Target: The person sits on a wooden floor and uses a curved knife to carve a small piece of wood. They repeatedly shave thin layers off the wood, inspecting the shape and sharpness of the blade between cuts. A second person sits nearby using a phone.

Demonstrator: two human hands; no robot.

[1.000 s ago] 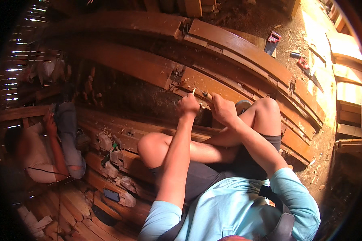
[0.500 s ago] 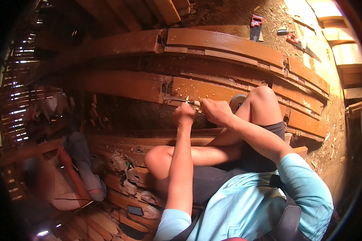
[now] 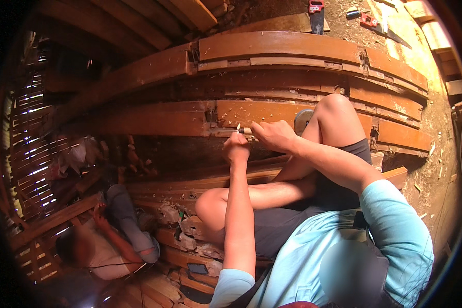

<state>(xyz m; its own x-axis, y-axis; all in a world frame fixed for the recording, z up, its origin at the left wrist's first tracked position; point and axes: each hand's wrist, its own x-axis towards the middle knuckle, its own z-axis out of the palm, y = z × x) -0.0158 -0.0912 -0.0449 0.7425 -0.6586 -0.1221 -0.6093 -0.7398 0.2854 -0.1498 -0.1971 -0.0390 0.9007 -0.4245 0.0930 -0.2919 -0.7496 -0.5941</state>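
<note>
My right hand [image 3: 274, 136] is closed around the pale handle of a chisel [image 3: 247, 131]. The chisel lies nearly level, and its thin blade points left along the near edge of a brown wooden beam [image 3: 272, 112]. My left hand [image 3: 236, 148] is closed at the blade, just left of the handle, with its fingertips against it. The blade's tip is hard to make out against a slot in the beam's edge. Pale wood chips are scattered on the beam's top, close to both hands.
More notched beams [image 3: 280, 43] lie parallel beyond. Two handsaws, one a red-handled saw [image 3: 316, 18], lie on the chip-strewn ground at far right. A round blue-rimmed object [image 3: 303, 121] sits by my knee. Another person [image 3: 120, 231] sits at lower left, near a dark phone [image 3: 197, 268].
The view has shifted a little, so the surroundings sit differently. My hands stay together at the same slot, with the right hand slightly nearer the left. The other person's arm has moved.
</note>
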